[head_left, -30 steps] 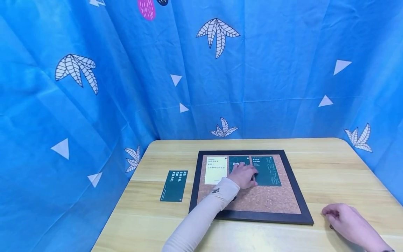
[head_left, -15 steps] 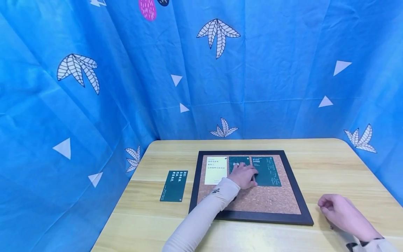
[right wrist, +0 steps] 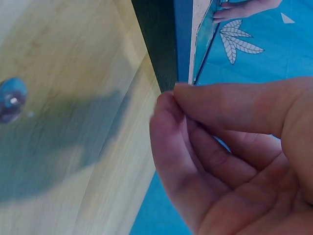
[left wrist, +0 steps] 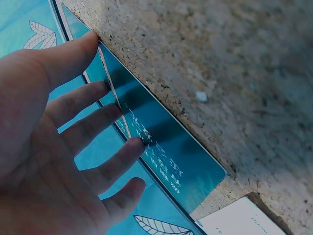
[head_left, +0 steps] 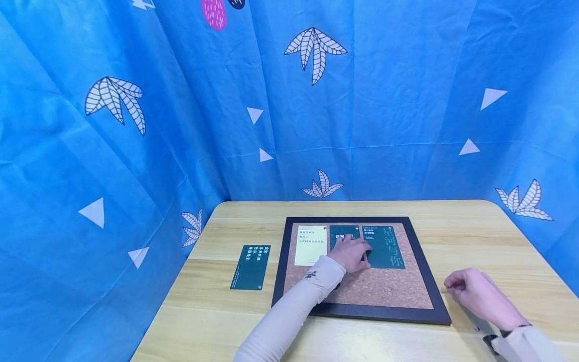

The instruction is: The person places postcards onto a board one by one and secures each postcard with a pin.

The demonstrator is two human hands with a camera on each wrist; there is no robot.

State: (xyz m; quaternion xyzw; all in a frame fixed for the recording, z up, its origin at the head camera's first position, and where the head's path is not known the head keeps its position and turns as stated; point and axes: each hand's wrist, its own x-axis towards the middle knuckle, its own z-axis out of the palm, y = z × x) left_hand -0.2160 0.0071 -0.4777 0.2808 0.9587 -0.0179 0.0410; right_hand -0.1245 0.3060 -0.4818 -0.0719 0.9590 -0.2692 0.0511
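My left hand (head_left: 350,253) spreads its fingers over the middle dark green card (left wrist: 166,132) on the cork board (head_left: 384,294). Its fingertips touch along that card's edge, beside a larger green card (head_left: 389,254). A pale yellow card (head_left: 311,245) lies at the left of the board. My right hand (head_left: 475,294) is just off the board's lower right corner, thumb and index fingertips pressed together. I cannot tell whether something small sits between them. A shiny round-headed pin (right wrist: 12,99) lies on the table beside that hand.
Around the cork runs a raised black frame (head_left: 384,312). Another green card (head_left: 249,267) lies on the wooden table (head_left: 203,317) left of the board. Blue patterned cloth (head_left: 384,125) hangs behind the table and at both sides.
My right hand has moved left and slightly up, toward the board's lower right corner, its thumb and finger together. The left hand stays in place on the cards.
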